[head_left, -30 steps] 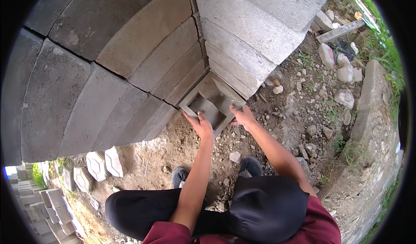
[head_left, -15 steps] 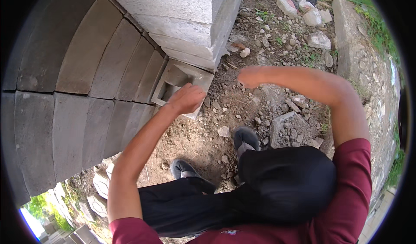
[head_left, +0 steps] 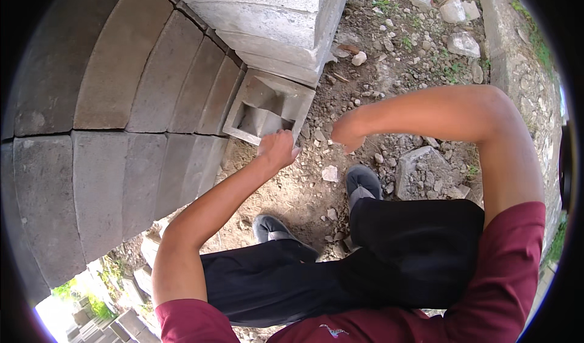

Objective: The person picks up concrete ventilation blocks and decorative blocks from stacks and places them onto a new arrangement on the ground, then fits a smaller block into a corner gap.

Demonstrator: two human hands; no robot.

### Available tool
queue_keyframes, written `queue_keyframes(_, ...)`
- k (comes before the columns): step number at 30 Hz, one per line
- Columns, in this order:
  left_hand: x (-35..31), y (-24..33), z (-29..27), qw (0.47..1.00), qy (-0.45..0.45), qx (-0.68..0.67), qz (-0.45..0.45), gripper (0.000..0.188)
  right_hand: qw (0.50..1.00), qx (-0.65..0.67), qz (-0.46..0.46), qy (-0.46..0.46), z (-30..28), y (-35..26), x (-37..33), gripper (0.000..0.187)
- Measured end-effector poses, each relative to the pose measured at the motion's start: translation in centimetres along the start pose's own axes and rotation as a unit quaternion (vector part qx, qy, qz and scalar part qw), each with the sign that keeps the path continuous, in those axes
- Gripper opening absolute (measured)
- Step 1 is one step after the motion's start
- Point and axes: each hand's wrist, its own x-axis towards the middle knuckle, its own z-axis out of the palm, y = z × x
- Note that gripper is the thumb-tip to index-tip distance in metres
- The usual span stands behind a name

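A hollow grey concrete block (head_left: 258, 135) with two cavities sits on the dirt in the corner between a stacked block wall and a pale concrete pillar. My left hand (head_left: 278, 149) is at its near rim, with the fingers curled over the edge and the thumb out to the right. Its fingertips are partly hidden. To the right of the block, my right hand (head_left: 348, 130) hangs above the stony ground with the wrist bent. Its fingers point downward, a little apart, and nothing shows in them.
The grey block wall (head_left: 103, 160) rises at the left, beside the whitish pillar (head_left: 267, 20). Rubble and stones (head_left: 463, 45) are scattered at the right, along a concrete kerb (head_left: 496, 38). A broken concrete chunk (head_left: 426, 169) lies near my shoes (head_left: 363, 182).
My left hand has moved from above the block to its near rim. My right hand has come lower and its fingers have loosened. The view has shifted slightly.
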Motion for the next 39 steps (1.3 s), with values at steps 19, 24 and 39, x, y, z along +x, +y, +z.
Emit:
queue_keyframes(19,-0.1,-1.1,-0.9,0.998,-0.013,-0.057,0.006,0.046,0.703,0.243,0.233,0.626,9.4,-3.1,12.5,0.037)
queue_keyframes(24,-0.1,-0.9,-1.1,0.998,-0.005,-0.058,0.009,0.044,0.683,0.295,0.227,0.628,9.4,-2.9,13.9,0.031)
queue_keyframes(39,-0.1,-1.0,-0.4,0.998,0.013,-0.059,0.009,0.050,0.707,0.321,0.205,0.596,9.5,-5.3,13.6,0.041)
